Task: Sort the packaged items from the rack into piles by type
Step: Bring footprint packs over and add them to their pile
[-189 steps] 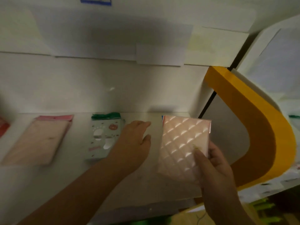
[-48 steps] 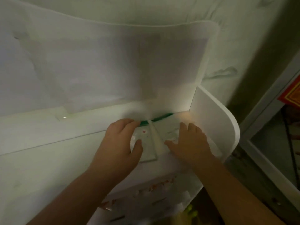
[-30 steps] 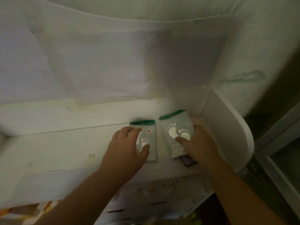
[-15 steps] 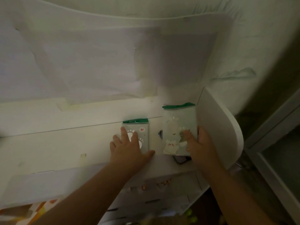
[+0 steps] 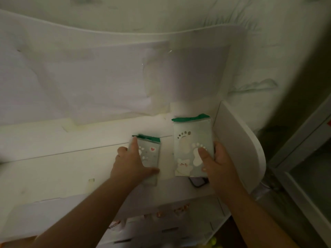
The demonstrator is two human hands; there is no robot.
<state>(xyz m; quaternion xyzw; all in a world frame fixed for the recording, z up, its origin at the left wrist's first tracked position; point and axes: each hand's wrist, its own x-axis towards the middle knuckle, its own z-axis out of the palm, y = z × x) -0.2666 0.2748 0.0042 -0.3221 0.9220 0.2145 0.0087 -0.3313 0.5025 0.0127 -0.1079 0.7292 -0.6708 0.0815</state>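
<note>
Two pale green packets with footprint prints and dark green top strips are on the white shelf (image 5: 53, 169). My left hand (image 5: 131, 162) lies flat with straight fingers on the smaller packet (image 5: 151, 154), which rests on the shelf. My right hand (image 5: 215, 162) grips the larger packet (image 5: 188, 140) at its lower right, thumb on the front, fingers behind, and holds it up off the shelf, tilted toward me. This packet shows a small white cat print near its bottom.
A rounded white side panel (image 5: 240, 145) closes the shelf on the right. A dark flat object (image 5: 198, 182) lies on the shelf under the raised packet. Lower white shelves (image 5: 161, 228) hold small items. Papers cover the back wall (image 5: 107, 77).
My right hand has lifted the larger packet higher and more upright. My left hand has slid further up over the smaller packet, which stays on the shelf.
</note>
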